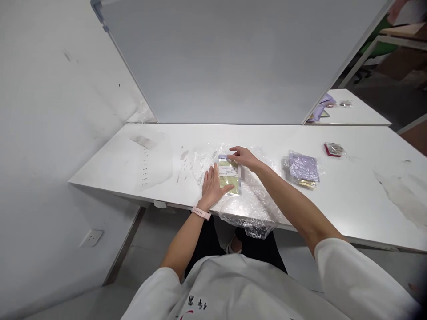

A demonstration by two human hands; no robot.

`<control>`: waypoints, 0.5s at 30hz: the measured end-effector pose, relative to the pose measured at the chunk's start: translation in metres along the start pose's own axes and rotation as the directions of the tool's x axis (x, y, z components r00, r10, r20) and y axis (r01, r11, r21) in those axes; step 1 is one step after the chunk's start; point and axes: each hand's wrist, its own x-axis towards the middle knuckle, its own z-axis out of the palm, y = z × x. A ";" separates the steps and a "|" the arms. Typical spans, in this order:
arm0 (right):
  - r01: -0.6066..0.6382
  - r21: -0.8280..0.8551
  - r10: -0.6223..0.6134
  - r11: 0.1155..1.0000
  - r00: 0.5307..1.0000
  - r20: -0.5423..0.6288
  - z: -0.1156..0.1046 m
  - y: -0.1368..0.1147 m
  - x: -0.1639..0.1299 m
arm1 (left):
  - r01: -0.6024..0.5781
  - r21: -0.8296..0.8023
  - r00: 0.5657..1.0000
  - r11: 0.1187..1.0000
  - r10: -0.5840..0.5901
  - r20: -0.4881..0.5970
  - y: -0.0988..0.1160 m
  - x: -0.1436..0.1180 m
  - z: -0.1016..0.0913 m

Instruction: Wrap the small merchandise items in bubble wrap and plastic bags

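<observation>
While the left hand (213,182) lies flat with fingers spread on the near left part of a small yellow-green packet (229,177), the right hand (243,156) pinches lightly at the packet's far top edge, where a white label and a pale purple strip show. The packet sits on a sheet of crinkled clear plastic film (248,200), near the front edge of the white table (350,204), about midway along it. To do this well, the flat palm should probably hold the packet down firmly so it does not slide on the slick film, while the right fingertips work only at the top strip with small, even pulls; a hard tug would likely drag the film and packet together. Part of the film hangs over the near table edge, so any sideways slip could carry it off toward the lap. To the right, apart from the hands, lies a stack of purple packets in clear wrap (303,169), and farther right a small red-edged pouch (333,149). A large whiteboard (233,62) leans at the far side of the table, leaving the working strip in front open. A pink wristband (201,213) circles the left wrist. Smudges mark the table's left and right ends.
</observation>
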 end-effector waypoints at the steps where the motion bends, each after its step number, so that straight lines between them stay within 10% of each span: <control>1: -0.004 0.125 0.004 0.992 1.000 0.005 0.002 0.001 -0.004 | -0.004 -0.001 1.000 1.000 0.004 -0.011 0.000 0.000 0.001; 7: -0.158 0.447 0.026 0.881 0.957 0.287 0.023 0.024 -0.051 | 0.008 0.031 0.999 1.000 -0.007 -0.039 -0.001 0.004 0.002; 11: -0.016 0.423 -0.052 0.906 0.987 0.149 0.023 0.023 -0.073 | -0.021 0.041 0.999 0.999 0.022 -0.031 -0.001 0.004 0.001; 15: 0.242 0.384 -0.235 0.891 0.970 -0.066 -0.044 0.008 -0.081 | -0.026 0.043 0.999 0.999 0.027 -0.037 -0.005 0.003 0.003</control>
